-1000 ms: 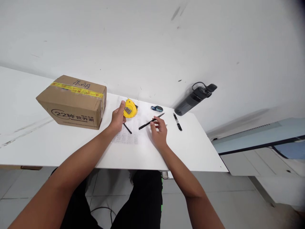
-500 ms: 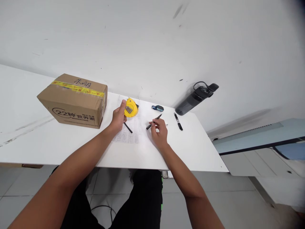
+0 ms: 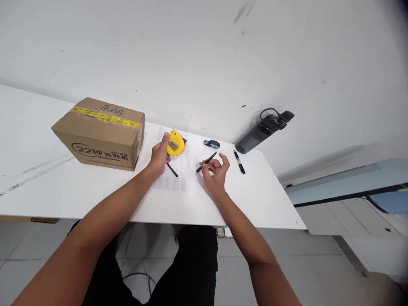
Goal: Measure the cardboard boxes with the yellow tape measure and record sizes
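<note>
My left hand [image 3: 158,157] grips a yellow tape measure [image 3: 175,143] that rests on a sheet of printed paper [image 3: 172,180] on the white table [image 3: 63,187]. My right hand [image 3: 214,171] pinches a black pen [image 3: 206,162] between thumb and fingers and holds it lifted off the paper, tip slanting down to the left. A thin black strap or stick [image 3: 172,170] lies on the paper just below my left hand.
A taped cardboard box [image 3: 100,134] stands at the left. A second black pen [image 3: 238,162], a small dark blue object [image 3: 211,144] and a dark water bottle [image 3: 263,130] lying against the wall sit at the right. The table's near edge is close to my forearms.
My right hand picked the black pen up off the paper and turned it in its fingers. The left hand stayed on the tape measure.
</note>
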Action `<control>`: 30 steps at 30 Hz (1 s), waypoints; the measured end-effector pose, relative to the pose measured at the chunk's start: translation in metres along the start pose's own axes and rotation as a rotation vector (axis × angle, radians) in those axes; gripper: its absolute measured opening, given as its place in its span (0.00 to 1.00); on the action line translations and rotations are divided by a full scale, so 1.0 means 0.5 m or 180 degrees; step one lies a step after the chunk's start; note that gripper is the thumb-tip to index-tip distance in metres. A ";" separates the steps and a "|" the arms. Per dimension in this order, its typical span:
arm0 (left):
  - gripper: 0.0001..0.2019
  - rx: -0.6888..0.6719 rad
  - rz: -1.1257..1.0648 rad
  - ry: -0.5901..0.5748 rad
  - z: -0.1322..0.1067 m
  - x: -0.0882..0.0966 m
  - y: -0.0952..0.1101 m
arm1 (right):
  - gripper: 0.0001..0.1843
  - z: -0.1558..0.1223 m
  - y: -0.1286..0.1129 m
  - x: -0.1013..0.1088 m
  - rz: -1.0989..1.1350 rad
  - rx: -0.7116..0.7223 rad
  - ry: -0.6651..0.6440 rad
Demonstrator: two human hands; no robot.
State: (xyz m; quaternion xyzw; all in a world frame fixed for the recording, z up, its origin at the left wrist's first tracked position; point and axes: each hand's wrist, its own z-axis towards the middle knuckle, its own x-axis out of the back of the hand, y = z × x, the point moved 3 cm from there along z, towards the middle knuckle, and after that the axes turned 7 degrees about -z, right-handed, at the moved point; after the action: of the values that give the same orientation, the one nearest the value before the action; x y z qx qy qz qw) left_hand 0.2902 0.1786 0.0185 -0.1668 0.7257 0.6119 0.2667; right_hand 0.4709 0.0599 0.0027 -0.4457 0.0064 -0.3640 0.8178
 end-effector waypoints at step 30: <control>0.29 0.0010 -0.0007 0.0001 0.004 0.003 -0.002 | 0.24 0.017 -0.005 0.028 0.0312 -0.0836 0.0394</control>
State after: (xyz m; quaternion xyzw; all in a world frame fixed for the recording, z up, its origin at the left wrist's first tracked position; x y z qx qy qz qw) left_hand 0.2899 0.1805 0.0166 -0.1673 0.7265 0.6104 0.2676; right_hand 0.4825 0.0566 0.0141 -0.5247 0.1261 -0.3464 0.7673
